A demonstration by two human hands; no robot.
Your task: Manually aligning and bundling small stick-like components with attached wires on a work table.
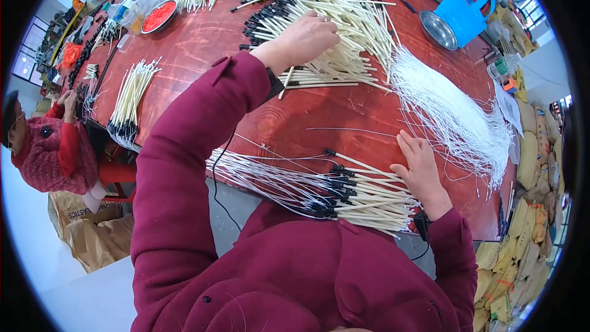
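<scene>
My left hand (pixel 307 40) reaches across to a large pile of cream-coloured sticks with black end pieces (pixel 362 27). Its fingers curl down into the sticks, and the fingertips are partly hidden. On the right, my right hand (pixel 421 166) lies with its fingers stretched and its thumb apart. A single white strand (pixel 350 129) runs over the table to its fingertips. Close to my body lies a bundle of finished-looking sticks (pixel 375 193), black pieces toward the middle and white strands (pixel 270 175) trailing left. A thick sheaf of loose white strands (pixel 448 104) spreads beyond my right hand.
On the red table (pixel 203 49) stand a bowl of red bits (pixel 159 16), a blue watering can (pixel 462 13) and a metal bowl (pixel 439 29). A bundle of sticks (pixel 133 95) lies left. Another person (pixel 52 138) works at the left edge. Sacks (pixel 522 227) are stacked on the right.
</scene>
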